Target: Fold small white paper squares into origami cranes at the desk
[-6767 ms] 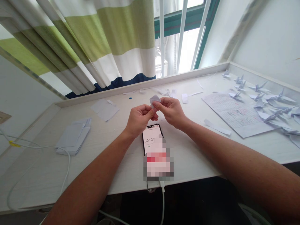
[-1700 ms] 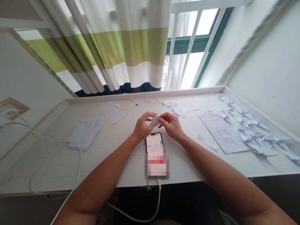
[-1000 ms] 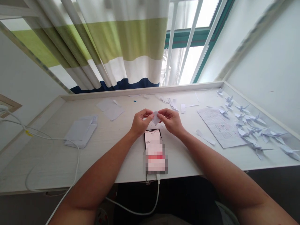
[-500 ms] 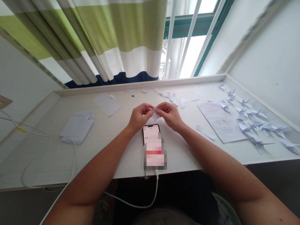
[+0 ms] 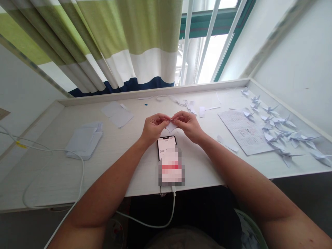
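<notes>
Between my two hands is a small piece of folded white paper [image 5: 171,127], held above the far end of a phone. My left hand [image 5: 155,128] pinches its left side between thumb and fingers. On the other side my right hand [image 5: 187,126] pinches it too, and the fingertips of both hands nearly meet at its upper edge. The phone [image 5: 170,145] lies face up on the desk with a cable plugged into its near end; part of its screen is pixelated.
Several folded paper cranes [image 5: 282,138] cover the desk's right side, beside a printed sheet [image 5: 243,133]. Stacked paper [image 5: 84,141] and loose sheets [image 5: 118,114] lie left. Paper scraps [image 5: 190,106] sit behind my hands. A white cable [image 5: 83,173] crosses the left side.
The folded paper's upper part now shows less, and its lower part looks wider between my fingers. Both hands stay closed on it. The whole view has shifted slightly.
</notes>
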{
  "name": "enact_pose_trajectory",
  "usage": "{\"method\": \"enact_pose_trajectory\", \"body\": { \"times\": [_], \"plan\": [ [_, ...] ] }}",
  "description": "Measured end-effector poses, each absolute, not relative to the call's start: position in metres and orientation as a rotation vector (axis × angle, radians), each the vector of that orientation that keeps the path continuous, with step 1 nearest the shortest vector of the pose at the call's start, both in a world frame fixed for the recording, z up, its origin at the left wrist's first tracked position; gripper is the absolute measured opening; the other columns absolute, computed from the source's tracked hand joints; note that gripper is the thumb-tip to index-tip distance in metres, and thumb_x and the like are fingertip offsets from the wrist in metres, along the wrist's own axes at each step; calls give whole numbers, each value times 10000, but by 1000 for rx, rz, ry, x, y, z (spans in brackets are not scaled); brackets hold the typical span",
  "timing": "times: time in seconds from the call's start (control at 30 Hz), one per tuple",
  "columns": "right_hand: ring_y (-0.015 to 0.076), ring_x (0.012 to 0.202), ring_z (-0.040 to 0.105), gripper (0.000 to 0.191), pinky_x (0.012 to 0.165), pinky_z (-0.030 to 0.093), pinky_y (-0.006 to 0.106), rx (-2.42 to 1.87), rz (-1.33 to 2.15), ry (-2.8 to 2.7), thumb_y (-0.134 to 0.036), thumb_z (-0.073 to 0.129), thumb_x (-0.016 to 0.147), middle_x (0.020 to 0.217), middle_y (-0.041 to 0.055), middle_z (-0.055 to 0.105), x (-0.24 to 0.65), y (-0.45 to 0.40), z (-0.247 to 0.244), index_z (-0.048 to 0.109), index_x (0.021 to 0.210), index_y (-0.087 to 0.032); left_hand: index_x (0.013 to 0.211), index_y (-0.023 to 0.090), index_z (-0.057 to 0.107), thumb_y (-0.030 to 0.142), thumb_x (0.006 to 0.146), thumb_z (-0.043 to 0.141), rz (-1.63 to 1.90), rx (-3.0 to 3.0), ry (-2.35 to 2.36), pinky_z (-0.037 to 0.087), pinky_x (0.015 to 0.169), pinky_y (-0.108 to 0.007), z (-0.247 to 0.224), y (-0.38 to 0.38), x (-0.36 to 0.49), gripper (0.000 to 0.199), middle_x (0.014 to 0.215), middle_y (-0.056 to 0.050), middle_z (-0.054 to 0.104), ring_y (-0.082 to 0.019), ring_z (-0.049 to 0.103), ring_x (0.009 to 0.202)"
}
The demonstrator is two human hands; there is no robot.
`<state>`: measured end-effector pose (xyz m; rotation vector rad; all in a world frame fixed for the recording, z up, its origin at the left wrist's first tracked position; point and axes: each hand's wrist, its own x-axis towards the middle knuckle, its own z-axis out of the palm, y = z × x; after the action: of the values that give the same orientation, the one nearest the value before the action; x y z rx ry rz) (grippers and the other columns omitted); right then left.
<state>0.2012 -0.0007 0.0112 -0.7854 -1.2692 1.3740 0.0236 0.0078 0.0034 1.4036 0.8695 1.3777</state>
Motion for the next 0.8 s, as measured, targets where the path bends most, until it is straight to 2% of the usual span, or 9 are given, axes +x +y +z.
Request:
{"method": "enact_pose_trajectory", "body": {
  "times": [0.1,0.27,0.43,0.6,0.8],
  "plan": [
    [148,743,698,182,723,620,324,-780,1446,-1221,-315,866,780,773,-6,724,203,-1,14,744,844,-197,829,197,813,267,790,816,1375,1504,876,558,688,-279,3,8,21,81,790,-28,783,-159,706,744],
    [147,734,682,365,709,621,330,-837,1445,-1192,-440,938,733,786,-5,702,203,-1,16,678,810,-195,886,213,817,267,877,774,1402,1656,891,577,792,-309,1,7,19,69,880,-32,804,-176,731,837],
    [136,758,659,400,721,575,305,-823,1344,-1199,-429,991,665,809,-1,710,203,-2,16,715,834,-194,912,208,795,243,867,758,1381,1661,872,574,810,-312,2,6,17,68,912,-39,796,-181,729,873],
    [138,748,636,381,727,556,320,-832,1237,-1221,-439,982,678,796,-9,699,203,-2,15,713,819,-208,1044,198,751,236,815,790,1342,1575,885,582,799,-304,2,7,16,235,941,-43,774,-169,725,843],
    [163,800,678,355,756,592,352,-829,1212,-1357,-459,941,744,857,14,735,203,-2,10,764,937,-220,933,188,769,273,818,798,1374,1550,954,580,751,-288,0,8,18,145,887,-43,785,-161,724,795]
  ]
}}
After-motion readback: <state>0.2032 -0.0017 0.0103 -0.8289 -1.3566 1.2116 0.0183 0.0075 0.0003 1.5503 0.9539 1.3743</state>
